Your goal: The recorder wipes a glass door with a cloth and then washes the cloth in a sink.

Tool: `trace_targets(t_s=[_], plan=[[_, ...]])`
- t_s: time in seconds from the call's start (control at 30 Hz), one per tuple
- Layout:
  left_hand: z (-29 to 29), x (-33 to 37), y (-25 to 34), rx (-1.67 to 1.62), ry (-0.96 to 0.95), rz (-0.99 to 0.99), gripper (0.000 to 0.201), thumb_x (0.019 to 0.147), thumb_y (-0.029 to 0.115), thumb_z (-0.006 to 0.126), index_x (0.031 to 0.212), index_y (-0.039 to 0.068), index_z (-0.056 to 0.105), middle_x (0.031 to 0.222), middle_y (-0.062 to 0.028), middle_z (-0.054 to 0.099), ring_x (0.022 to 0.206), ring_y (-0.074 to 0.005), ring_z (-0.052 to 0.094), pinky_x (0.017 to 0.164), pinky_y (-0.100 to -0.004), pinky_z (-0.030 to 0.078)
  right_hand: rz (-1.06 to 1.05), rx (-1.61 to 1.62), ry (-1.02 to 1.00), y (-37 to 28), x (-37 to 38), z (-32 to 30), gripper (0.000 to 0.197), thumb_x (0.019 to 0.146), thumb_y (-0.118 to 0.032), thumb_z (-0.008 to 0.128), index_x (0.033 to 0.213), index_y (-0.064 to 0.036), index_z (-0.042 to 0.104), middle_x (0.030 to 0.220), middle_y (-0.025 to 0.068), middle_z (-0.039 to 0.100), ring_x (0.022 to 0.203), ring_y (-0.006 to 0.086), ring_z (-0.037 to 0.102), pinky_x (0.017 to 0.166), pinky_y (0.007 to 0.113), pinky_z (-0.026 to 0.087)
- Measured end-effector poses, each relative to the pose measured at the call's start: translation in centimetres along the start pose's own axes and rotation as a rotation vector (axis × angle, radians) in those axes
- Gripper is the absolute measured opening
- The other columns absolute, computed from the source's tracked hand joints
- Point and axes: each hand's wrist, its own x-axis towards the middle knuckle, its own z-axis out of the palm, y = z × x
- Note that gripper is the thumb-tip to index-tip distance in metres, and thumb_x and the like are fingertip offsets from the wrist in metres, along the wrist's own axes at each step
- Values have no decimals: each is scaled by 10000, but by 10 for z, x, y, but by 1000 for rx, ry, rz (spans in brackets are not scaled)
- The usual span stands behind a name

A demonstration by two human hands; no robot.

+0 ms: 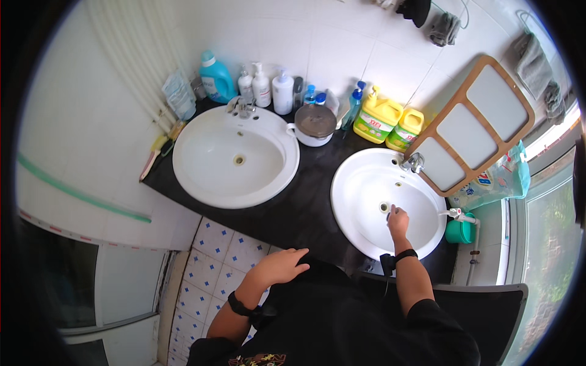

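Note:
My right hand [398, 221] reaches down over the bowl of the right-hand white sink [357, 201], close beside its drain [384, 207]. Its fingers are curled together. A small dark bit shows at the fingertips, but I cannot make out what it is. The chrome faucet [415, 163] stands at the far right of this sink. Near my body, at the front edge of the black countertop [305, 210], my left hand [279, 266] hovers with fingers stretched out and holds nothing. Both wrists wear black bands.
A second white sink [189, 183] lies to the left. Between the sinks stands a lidded pot [314, 125]. Pump bottles [282, 91], a blue detergent jug [217, 79] and yellow jugs [377, 116] line the wall. A wooden-framed panel [470, 128] leans at right above a green cup [461, 230].

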Motion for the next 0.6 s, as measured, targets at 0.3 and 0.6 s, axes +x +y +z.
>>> trace_targets(t_s=[0.3, 0.6], plan=[[-28, 148, 9, -768, 51, -242, 494, 896, 231, 552, 1319, 31, 392, 1032, -74, 582, 911, -170, 589, 736, -314, 502, -174, 924, -818, -129, -33, 7, 481, 986, -373, 316, 1280, -26, 473, 1198, 101, 545, 1124, 168, 475, 963, 278, 349], [-76, 200, 15, -1201, 384, -181, 248, 867, 248, 608, 976, 34, 547, 869, -28, 578, 812, -105, 551, 719, -258, 437, -5, 1159, -620, -150, 21, 7, 336, 953, -275, 452, 1014, 7, 624, 831, 31, 597, 740, 99, 529, 702, 235, 429]])
